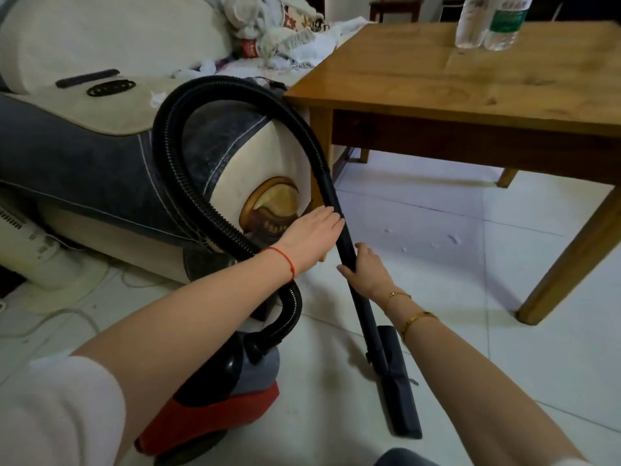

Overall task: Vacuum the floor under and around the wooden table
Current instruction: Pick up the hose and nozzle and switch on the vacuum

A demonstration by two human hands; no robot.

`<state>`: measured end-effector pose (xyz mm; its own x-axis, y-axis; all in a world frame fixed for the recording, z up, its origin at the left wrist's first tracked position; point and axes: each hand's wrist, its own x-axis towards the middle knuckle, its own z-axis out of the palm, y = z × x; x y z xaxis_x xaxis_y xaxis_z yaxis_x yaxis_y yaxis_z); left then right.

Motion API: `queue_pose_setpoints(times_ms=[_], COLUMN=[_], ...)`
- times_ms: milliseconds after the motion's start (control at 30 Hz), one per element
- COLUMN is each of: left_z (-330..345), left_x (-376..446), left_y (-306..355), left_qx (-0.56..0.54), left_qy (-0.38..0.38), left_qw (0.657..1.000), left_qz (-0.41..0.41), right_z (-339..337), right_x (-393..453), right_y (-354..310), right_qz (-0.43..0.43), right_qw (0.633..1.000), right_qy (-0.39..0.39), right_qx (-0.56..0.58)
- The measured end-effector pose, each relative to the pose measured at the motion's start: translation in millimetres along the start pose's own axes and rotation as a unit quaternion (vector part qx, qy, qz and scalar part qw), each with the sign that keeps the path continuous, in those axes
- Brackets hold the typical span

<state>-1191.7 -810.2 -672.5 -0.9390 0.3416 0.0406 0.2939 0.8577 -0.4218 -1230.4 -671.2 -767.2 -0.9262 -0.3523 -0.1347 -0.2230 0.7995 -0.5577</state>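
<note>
A red and grey canister vacuum (232, 388) sits on the white tile floor (437, 264) at lower centre. Its black ribbed hose (174, 136) loops up in front of the sofa and joins a dark wand (366, 317). My right hand (366, 267) grips the wand at mid-length. My left hand (309, 233) reaches to the wand higher up, its straight fingers touching it. The flat floor nozzle (398, 388) lies on the tiles near my right forearm. The wooden table (470, 82) stands at upper right, with small white specks (453, 238) on the floor below it.
A cream and blue sofa (84, 153) fills the left, with a remote (87, 78) and piled cloths (275, 31) on it. Two plastic bottles (487, 25) stand on the table. A white heater (30, 243) and white cords (50, 317) lie at the left floor.
</note>
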Motion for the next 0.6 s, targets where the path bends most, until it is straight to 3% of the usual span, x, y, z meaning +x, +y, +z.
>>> queue_pose_setpoints(times_ms=[267, 400, 600], left_z=[7.6, -12.0, -67.5], left_x=[48.6, 61.4, 52.8], left_y=[-28.5, -38.6, -44.2], left_qx=[0.082, 0.141, 0.171], left_qy=[-0.054, -0.113, -0.138], left_qw=[0.995, 0.982, 0.965], left_qz=[0.024, 0.055, 0.140], right_z=[-1.6, -15.0, -61.8], right_x=[26.0, 6.8, -36.5], right_y=[5.0, 4.5, -21.6], right_qz=[-0.002, 0.015, 0.072], right_qw=[0.998, 0.993, 0.975], right_qy=[-0.042, -0.114, -0.210], right_qx=[0.054, 0.040, 0.025])
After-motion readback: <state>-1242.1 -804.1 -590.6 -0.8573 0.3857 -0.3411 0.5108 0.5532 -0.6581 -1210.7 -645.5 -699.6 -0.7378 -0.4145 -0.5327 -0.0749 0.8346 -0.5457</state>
